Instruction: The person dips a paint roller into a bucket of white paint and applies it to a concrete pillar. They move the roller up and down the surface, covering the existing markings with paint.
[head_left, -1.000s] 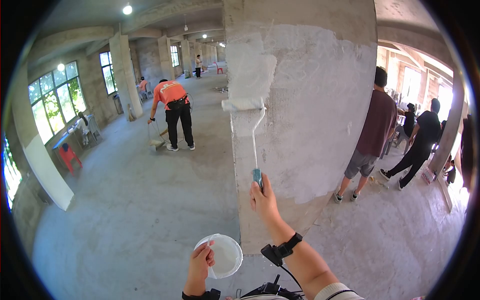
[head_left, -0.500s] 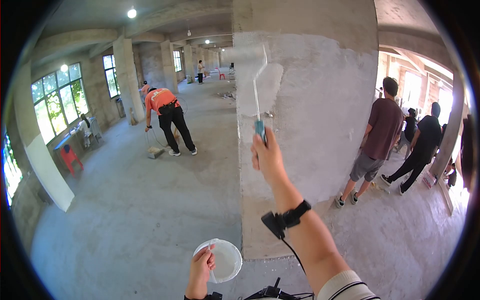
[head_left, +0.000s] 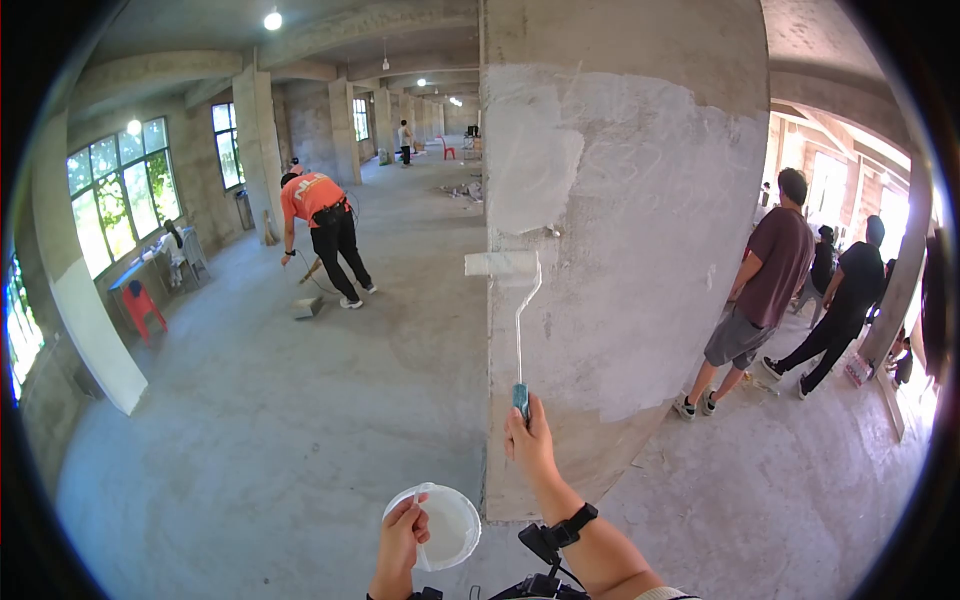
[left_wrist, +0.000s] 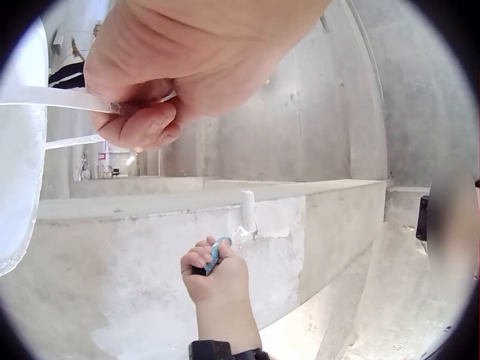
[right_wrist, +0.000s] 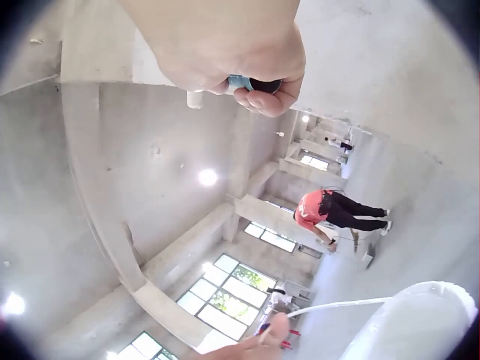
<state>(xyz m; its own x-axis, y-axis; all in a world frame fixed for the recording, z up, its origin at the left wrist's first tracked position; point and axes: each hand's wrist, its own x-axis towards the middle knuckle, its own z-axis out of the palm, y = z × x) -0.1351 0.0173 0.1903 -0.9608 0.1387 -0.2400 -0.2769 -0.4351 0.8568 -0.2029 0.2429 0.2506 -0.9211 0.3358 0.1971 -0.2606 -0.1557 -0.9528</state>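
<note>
My right hand [head_left: 530, 440] grips the blue handle of a paint roller [head_left: 518, 330]. The roller's white sleeve [head_left: 500, 263] lies across the left edge of a concrete pillar [head_left: 620, 250], just below a patch of fresh white coating [head_left: 530, 180]. Lower down, my left hand [head_left: 400, 530] holds a white bucket [head_left: 464, 510] by its thin strap handle, fingers curled round it. Pale paint shows inside the bucket. In the left wrist view the strap [left_wrist: 60, 97] runs into the curled left fingers. The right wrist view shows the roller handle's end inside the right fist.
A person in an orange shirt [head_left: 318, 200] bends over a broom and dustpan [head_left: 306, 308] to the left. Beyond the pillar's right side stand a person in a maroon shirt [head_left: 775, 260] and one in black [head_left: 855, 280]. A red chair [head_left: 142, 310] is by the left windows.
The roller went up the pillar's left edge, then came down below its starting height, my right hand moving with it. My left hand keeps holding the bucket. The bending person shifted slightly.
</note>
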